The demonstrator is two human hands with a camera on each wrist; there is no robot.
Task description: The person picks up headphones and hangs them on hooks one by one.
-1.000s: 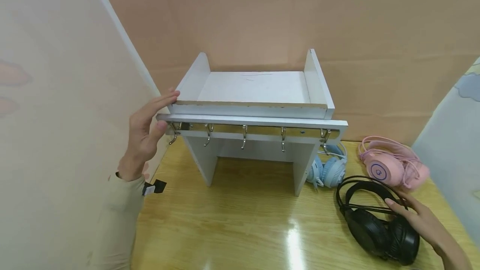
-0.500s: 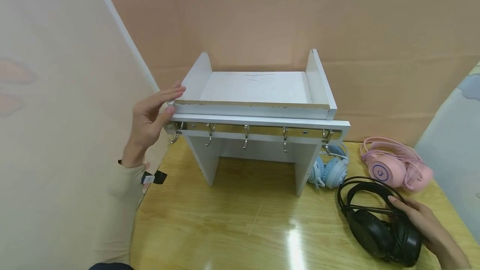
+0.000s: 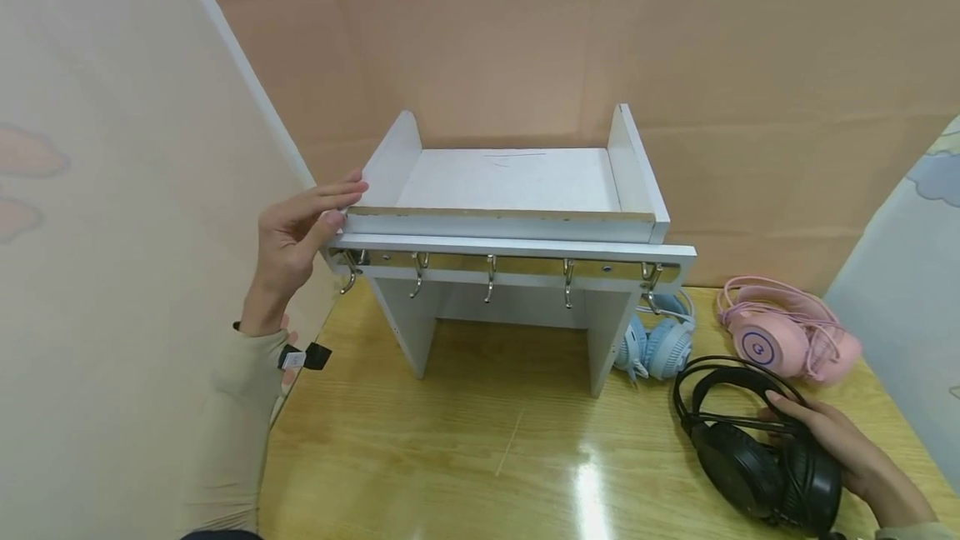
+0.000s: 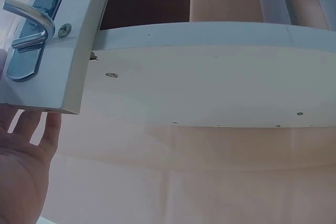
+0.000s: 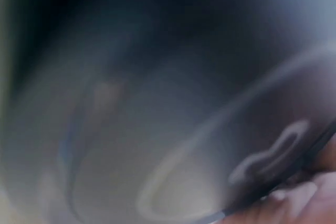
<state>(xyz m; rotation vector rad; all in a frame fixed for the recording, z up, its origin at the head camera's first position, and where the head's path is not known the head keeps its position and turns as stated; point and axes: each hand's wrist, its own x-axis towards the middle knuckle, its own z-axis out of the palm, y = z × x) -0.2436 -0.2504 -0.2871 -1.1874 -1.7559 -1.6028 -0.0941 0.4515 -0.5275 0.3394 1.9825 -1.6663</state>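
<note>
A white shelf rack (image 3: 517,177) stands on the wooden table, with a row of several metal hooks (image 3: 491,277) along its front rail. My left hand (image 3: 288,244) grips the rack's front left corner, fingers over the side panel and thumb at the front. In the left wrist view, the fingers (image 4: 34,129) show past the rail's end beside a hook (image 4: 34,22). At the right, my right hand (image 3: 840,448) holds black headphones (image 3: 738,465) by the headband, thumb on top, on the table. Their dark surface fills the right wrist view, blurred.
Light blue headphones (image 3: 663,344) lie beside the rack's right leg. Pink headphones (image 3: 776,340) with coiled cable lie behind the black ones, near the right wall (image 3: 900,273). A pale wall (image 3: 150,190) stands close on the left; a brown backing (image 3: 517,32) is behind the rack.
My left thumb has moved up from the hook rail to the corner above it. My right fingers have closed round the headband of the black headphones, which stay in place.
</note>
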